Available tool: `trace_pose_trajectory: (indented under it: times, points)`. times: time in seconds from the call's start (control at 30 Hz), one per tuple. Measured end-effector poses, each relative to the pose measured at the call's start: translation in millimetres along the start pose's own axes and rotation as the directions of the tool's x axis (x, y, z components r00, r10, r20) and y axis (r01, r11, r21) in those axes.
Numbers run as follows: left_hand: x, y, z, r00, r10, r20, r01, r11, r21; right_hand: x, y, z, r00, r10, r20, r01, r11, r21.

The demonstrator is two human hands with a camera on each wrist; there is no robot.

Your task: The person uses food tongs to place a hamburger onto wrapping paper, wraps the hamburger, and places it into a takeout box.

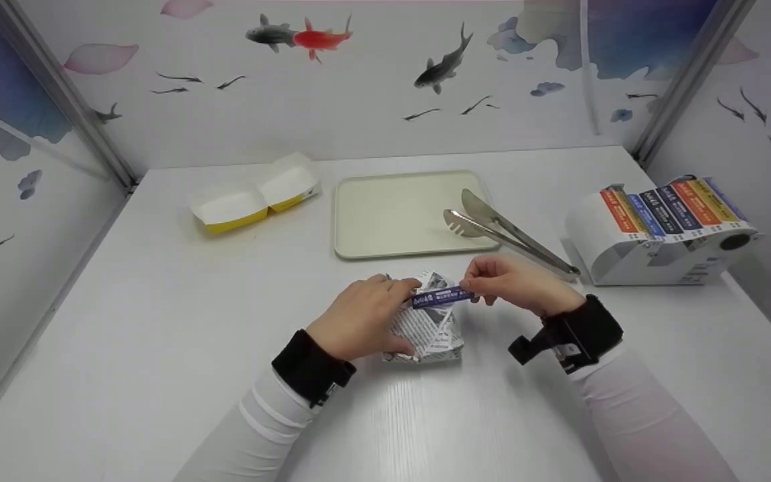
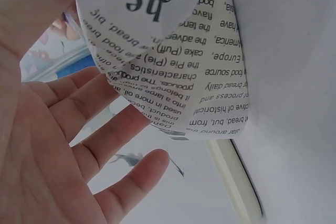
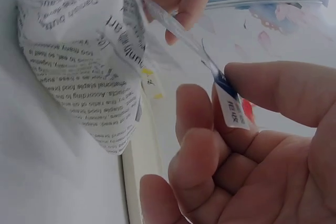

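Note:
A packet wrapped in newspaper-print paper (image 1: 425, 331) sits on the table in front of me. My left hand (image 1: 365, 314) grips its left side, thumb at the near edge and index finger by the label's left end. In the left wrist view the other fingers (image 2: 113, 150) reach along the wrapped packet (image 2: 173, 77). A narrow dark purple label strip (image 1: 440, 296) with white print lies stretched across the packet's top. My right hand (image 1: 512, 284) pinches the strip's right end between thumb and forefinger. The right wrist view shows that white end (image 3: 231, 109) between the fingertips.
A beige tray (image 1: 385, 214) lies behind the packet, with metal tongs (image 1: 512, 234) across its right edge. An open yellow-and-white box (image 1: 231, 207) stands at the back left. On the right is a white dispenser (image 1: 646, 261) of coloured label rolls.

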State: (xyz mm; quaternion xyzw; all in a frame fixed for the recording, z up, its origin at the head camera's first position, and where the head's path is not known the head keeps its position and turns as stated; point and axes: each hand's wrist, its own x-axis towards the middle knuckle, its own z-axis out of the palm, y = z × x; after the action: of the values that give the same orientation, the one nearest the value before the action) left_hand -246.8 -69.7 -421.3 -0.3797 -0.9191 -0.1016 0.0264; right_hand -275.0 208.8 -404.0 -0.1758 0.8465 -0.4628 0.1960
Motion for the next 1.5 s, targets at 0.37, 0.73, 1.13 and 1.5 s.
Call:
trace_pose_trajectory:
  times: [0.37, 0.73, 1.13, 1.5]
  points:
    - [1.5, 2.5, -2.0, 0.999, 0.020, 0.029, -0.021, 0.999, 0.035, 6.0, 2.4, 12.8, 0.990, 0.075, -0.121, -0.096, 0.980, -0.172]
    - [1.5, 3.3, -1.2, 0.997, 0.060, 0.045, -0.063, 0.996, 0.065, 4.2, -2.8, 26.0, 0.970, 0.064, -0.233, -0.150, 0.915, -0.374]
    - [1.8, 4.7, -2.6, 0.995, 0.048, 0.082, -0.053, 0.997, 0.058, -2.7, -0.7, 15.6, 0.965, 0.063, -0.256, -0.169, 0.891, -0.420]
    - [0.7, 2.9, -4.3, 0.996, 0.067, 0.067, -0.070, 0.996, 0.051, -41.9, -38.0, -0.2, 0.955, -0.207, -0.214, 0.102, 0.903, -0.418]
